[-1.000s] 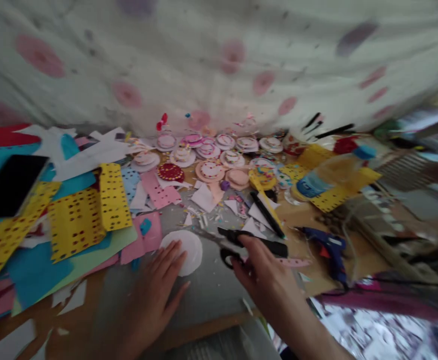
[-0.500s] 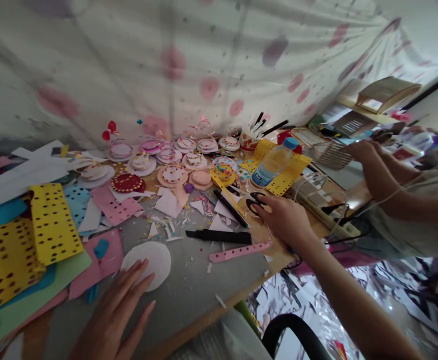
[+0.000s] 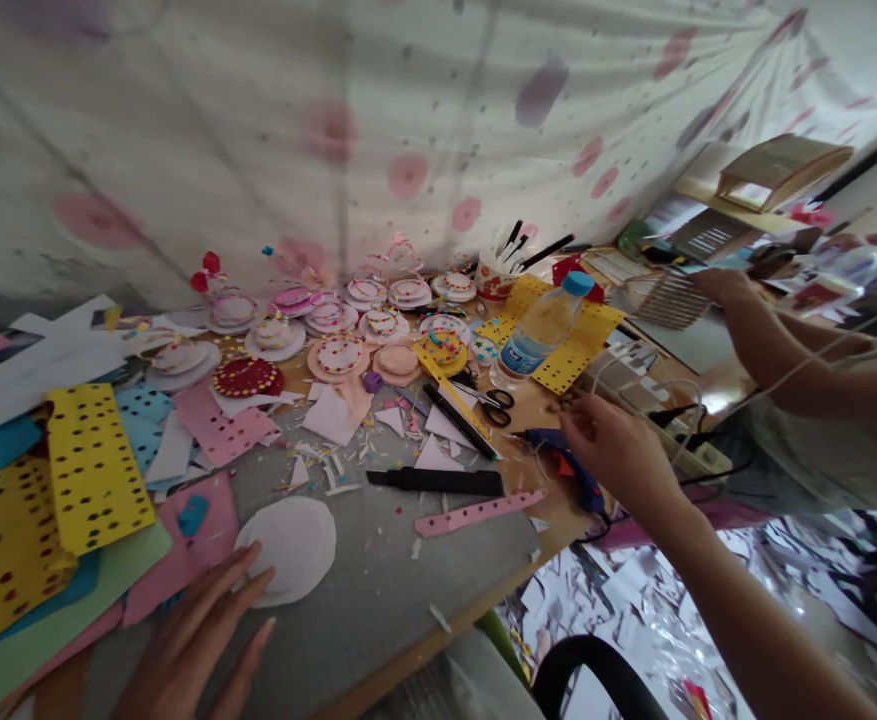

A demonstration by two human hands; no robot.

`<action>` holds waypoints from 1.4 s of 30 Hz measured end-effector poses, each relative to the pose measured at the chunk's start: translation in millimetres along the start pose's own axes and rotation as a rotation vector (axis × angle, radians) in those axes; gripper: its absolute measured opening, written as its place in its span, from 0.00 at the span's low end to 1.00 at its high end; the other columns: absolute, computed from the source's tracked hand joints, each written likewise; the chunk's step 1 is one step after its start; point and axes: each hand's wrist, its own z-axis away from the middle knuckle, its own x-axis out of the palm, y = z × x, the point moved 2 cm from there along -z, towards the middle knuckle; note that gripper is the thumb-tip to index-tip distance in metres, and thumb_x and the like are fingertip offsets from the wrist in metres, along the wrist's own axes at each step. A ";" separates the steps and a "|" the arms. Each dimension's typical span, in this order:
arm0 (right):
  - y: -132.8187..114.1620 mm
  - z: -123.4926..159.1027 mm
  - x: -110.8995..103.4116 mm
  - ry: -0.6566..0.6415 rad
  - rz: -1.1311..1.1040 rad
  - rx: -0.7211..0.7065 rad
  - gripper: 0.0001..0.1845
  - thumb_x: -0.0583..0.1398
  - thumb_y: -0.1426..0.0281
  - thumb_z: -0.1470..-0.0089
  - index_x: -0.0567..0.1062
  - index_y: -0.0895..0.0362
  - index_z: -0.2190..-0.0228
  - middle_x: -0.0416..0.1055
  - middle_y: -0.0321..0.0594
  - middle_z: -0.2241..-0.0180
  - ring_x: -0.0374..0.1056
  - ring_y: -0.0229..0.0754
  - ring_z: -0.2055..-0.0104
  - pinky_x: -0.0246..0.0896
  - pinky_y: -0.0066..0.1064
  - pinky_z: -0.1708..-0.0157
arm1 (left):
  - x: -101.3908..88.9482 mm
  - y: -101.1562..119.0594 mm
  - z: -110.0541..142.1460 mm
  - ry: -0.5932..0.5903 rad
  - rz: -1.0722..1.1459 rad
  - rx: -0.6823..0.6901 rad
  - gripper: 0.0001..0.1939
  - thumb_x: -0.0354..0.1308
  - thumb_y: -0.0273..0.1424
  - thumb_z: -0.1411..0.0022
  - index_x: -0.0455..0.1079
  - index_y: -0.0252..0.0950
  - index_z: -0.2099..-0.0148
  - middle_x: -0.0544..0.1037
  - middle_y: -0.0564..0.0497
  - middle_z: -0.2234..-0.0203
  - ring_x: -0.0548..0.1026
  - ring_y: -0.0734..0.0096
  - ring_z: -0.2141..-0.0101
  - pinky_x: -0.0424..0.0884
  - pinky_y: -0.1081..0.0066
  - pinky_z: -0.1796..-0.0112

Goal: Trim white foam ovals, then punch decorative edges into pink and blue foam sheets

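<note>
My left hand [image 3: 198,640] lies at the lower left with its fingers spread, fingertips touching the edge of a round white paper disc [image 3: 292,550] on the grey mat. My right hand [image 3: 622,445] hovers at the table's right side with loosely bent fingers and nothing visible in them. Directly beside and partly under it lies a blue glue gun [image 3: 574,468]. To the left of that hand, black-handled scissors [image 3: 496,405] rest on the table. A black marker [image 3: 459,422] and a black cutter-like tool [image 3: 434,482] lie between my hands, above a pink dotted strip [image 3: 479,513].
Several small decorated paper hats [image 3: 339,357] stand along the back. A water bottle [image 3: 539,335] stands near a pen cup [image 3: 494,277]. Coloured sheets [image 3: 100,470] pile up at left. A power strip [image 3: 678,445] lies at right, near another person's arm [image 3: 775,340]. Scraps cover the floor.
My right hand has let go of the scissors, leaving them on the table, and moved right to the glue gun. My left hand has slid slightly left toward the disc's edge.
</note>
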 end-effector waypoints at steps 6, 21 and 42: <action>24.1 38.8 35.7 -0.230 -0.018 0.184 0.21 0.57 0.53 0.47 0.71 0.60 0.69 0.75 0.53 0.70 0.73 0.52 0.68 0.58 0.33 0.74 | -9.2 21.9 -27.4 0.059 0.086 -0.003 0.19 0.50 0.34 0.34 0.61 0.48 0.41 0.66 0.49 0.42 0.66 0.52 0.43 0.66 0.52 0.45; -8.2 74.0 17.9 -0.283 -1.381 0.373 0.20 0.68 0.58 0.59 0.65 0.55 0.78 0.60 0.29 0.87 0.53 0.33 0.85 0.47 0.26 0.85 | -14.7 68.8 -27.1 0.150 0.249 -0.050 0.15 0.52 0.27 0.35 0.66 0.43 0.46 0.71 0.49 0.47 0.69 0.63 0.46 0.65 0.63 0.45; -166.9 142.9 7.8 -0.365 -1.286 0.270 0.24 0.67 0.50 0.61 0.66 0.55 0.77 0.61 0.29 0.86 0.50 0.31 0.85 0.45 0.25 0.85 | -35.2 110.1 -57.8 0.341 1.297 -0.701 0.06 0.61 0.35 0.43 0.74 0.38 0.66 0.78 0.52 0.71 0.76 0.71 0.68 0.71 0.76 0.69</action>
